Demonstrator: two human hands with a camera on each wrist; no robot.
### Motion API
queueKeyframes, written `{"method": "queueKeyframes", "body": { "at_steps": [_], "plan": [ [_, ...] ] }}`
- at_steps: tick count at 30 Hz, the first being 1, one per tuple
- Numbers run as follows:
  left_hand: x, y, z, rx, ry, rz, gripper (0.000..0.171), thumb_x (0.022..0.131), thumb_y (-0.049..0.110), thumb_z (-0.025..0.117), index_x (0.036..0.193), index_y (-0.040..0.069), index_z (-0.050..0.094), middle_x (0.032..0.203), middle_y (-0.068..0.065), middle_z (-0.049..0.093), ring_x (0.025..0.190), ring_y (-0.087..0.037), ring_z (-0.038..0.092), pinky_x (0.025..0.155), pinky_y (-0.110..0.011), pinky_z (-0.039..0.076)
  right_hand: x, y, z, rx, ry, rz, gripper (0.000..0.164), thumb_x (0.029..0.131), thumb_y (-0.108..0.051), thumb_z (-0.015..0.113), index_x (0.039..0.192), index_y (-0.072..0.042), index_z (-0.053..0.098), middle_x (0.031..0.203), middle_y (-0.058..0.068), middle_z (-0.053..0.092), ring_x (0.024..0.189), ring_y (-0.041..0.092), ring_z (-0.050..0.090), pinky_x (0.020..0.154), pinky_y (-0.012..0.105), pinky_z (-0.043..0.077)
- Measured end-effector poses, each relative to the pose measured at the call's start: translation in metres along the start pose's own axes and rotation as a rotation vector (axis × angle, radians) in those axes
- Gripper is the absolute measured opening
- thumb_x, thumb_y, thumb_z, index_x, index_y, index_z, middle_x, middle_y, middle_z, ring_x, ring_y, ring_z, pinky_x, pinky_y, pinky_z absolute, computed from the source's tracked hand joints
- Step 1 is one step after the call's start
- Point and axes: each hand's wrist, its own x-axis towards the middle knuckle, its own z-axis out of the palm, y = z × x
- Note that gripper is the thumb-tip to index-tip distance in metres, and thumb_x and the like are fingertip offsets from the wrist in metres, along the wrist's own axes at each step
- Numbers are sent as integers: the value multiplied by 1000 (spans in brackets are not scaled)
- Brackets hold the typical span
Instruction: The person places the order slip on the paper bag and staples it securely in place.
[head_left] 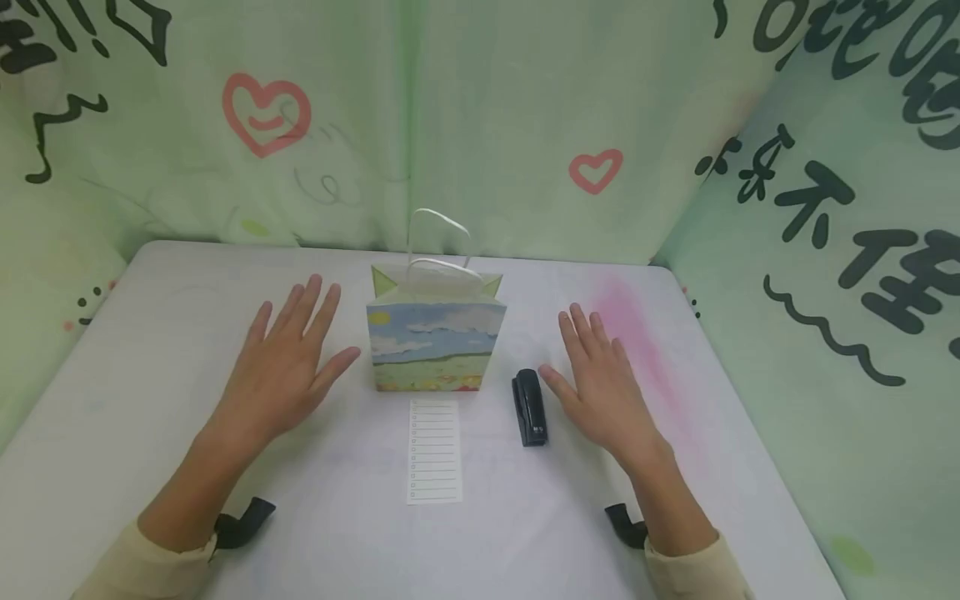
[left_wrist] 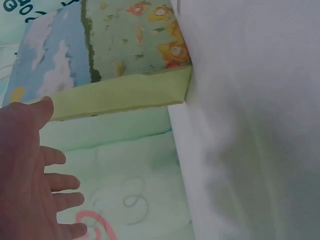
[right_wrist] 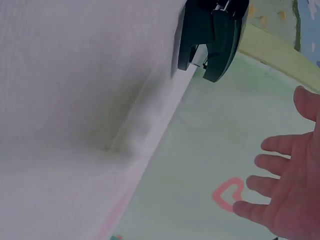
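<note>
Head view: both hands are spread over the desk, backs up, fingers extended and released, grasping nothing. Between them, toward the far side, a paper bag stands upright with its mouth open and its white handles raised. Its front shows blue sky, clouds and a green field with flowers along the bottom. The left hand is just left of the bag, its thumb pointing toward it with a gap between. The right hand is just right of a black stapler, thumb near but apart from it. The stapler lies lengthwise, to the right of and nearer than the bag. A lined paper lies flat directly in front of the bag, left of the stapler.

From the left wrist, the thumb overlaps the bag's green side; from the right wrist, the stapler and a corner of the bag show beyond the loose fingers.

Pale sleeves and black straps are at both wrists. A pink stain marks the desk's right side. Green cloth with red hearts and black lettering hangs around.
</note>
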Motion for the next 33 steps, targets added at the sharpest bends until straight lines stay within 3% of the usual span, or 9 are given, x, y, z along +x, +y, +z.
{"method": "queueKeyframes", "body": {
  "at_steps": [6,15,28,33],
  "plan": [
    [8,5,-13,-62,43,41,78,96,59,39,155,19,7,160,-10,13,146,-30,15,113,-56,13,-6,-11,-2,-31,2,-29,77,96,-59,39,155,-17,11,161,4,7,147,31,5,111,60,15],
    [29,11,-30,-259,109,155,80,92,50,57,154,22,16,157,-11,23,140,-36,28,109,-57,24,-15,-30,0,-25,-24,-90,78,95,-60,40,155,-18,10,161,2,9,148,26,7,112,58,17],
    [65,21,-34,-500,44,219,77,84,54,65,148,28,32,147,3,38,135,-21,36,107,-52,32,-19,-43,7,28,19,-140,69,96,-50,48,151,-12,29,156,6,27,144,26,23,111,53,25],
    [72,25,-34,-564,26,215,71,82,53,68,141,24,41,139,3,46,125,-18,45,102,-49,38,-18,-48,9,64,77,-155,51,95,-39,55,137,-10,49,144,8,43,133,27,38,105,49,35]
  ]
}}
